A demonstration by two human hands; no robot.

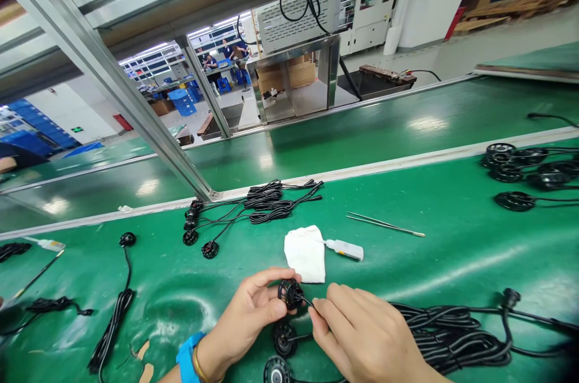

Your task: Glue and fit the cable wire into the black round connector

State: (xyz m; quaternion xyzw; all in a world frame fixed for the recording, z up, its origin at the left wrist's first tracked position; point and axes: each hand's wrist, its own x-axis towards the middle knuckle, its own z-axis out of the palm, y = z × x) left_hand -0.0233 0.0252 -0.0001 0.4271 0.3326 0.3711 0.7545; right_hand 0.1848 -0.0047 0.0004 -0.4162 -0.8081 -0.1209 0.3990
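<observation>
My left hand [253, 310], with a blue band at its wrist, grips a small black round cable-end part [289, 294] between thumb and fingers. Just to the right, my right hand [362, 326] pinches the thin black cable [308, 302] that comes out of this part. Two more black round parts, one [284, 338] under my hands and another [277, 371] at the bottom edge, lie on the green mat. A folded white cloth [306, 253] is beyond my fingers, with a small white dropper bottle [346, 249] beside it.
Metal tweezers [384, 224] lie behind the bottle. Coiled black cables [266, 202] rest at the back, a thick bundle [452, 335] at right, more round parts [515, 201] far right. A single cable [113, 322] is at left. A metal post [136, 93] rises from the table's back edge.
</observation>
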